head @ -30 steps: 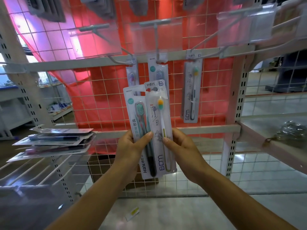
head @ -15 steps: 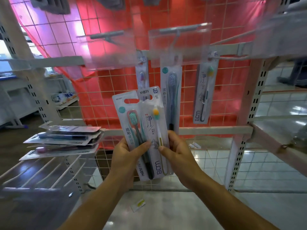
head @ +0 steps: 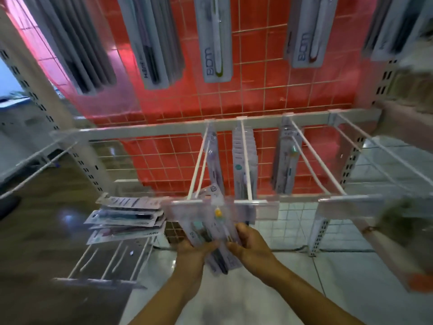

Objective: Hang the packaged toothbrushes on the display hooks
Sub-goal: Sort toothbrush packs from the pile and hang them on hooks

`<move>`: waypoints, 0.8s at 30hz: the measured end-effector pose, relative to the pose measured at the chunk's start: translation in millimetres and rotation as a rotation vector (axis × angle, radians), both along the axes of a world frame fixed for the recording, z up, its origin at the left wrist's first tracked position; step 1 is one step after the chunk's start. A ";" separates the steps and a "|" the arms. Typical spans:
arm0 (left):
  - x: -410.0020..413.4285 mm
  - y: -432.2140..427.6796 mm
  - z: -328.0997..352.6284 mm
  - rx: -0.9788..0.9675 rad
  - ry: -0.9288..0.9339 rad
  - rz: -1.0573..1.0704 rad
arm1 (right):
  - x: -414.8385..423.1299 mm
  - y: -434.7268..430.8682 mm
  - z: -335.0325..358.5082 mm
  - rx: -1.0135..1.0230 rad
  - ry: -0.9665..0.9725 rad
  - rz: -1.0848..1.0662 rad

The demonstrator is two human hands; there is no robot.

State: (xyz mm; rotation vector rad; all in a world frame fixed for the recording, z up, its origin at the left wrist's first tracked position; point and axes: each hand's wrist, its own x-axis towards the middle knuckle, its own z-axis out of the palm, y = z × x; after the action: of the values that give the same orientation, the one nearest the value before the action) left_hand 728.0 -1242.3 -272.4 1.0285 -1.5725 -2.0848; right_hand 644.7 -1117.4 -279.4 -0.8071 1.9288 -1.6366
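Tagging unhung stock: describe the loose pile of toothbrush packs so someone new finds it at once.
Find the red mesh panel, then the white crossbar below it, and go down-left to the low white prongs. The pile of packs lies there, just left of the left hand gripping the held packs. The packs on the hooks hang upright; these lie flat, stacked.

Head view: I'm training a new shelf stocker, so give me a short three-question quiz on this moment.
1. True or false: the left hand and right hand together hold the packaged toothbrushes.
2. Where does the spare stack of packs lie? A across hooks left of the hands; B on the floor; C on the right shelf.
3. Fill in: the backing behind the wire grid is ___.
Key: 1 true; 2 A; 3 red.
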 end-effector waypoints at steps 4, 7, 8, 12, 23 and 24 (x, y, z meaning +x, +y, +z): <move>16.3 15.1 3.9 0.058 -0.253 -0.001 | 24.6 13.3 14.3 0.170 0.002 0.006; 45.9 32.9 20.8 0.052 -0.207 -0.037 | 43.7 22.8 29.8 0.284 -0.024 -0.004; 53.5 37.5 25.1 0.047 -0.214 -0.031 | 49.2 26.1 32.6 0.316 -0.040 0.003; 73.9 50.4 40.9 0.099 -0.232 -0.052 | 67.7 38.2 46.8 0.402 -0.064 0.002; 103.7 59.1 94.8 0.134 -0.330 -0.184 | 101.3 56.6 89.1 0.408 -0.108 -0.004; 102.8 56.9 97.8 0.138 -0.340 -0.199 | 102.5 56.2 90.1 0.410 -0.113 -0.022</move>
State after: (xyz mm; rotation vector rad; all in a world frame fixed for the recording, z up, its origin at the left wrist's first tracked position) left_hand 830.8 -1185.4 -174.6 1.3869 -1.7719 -2.2700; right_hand 747.2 -1061.1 -189.3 -0.5185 2.0963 -1.2051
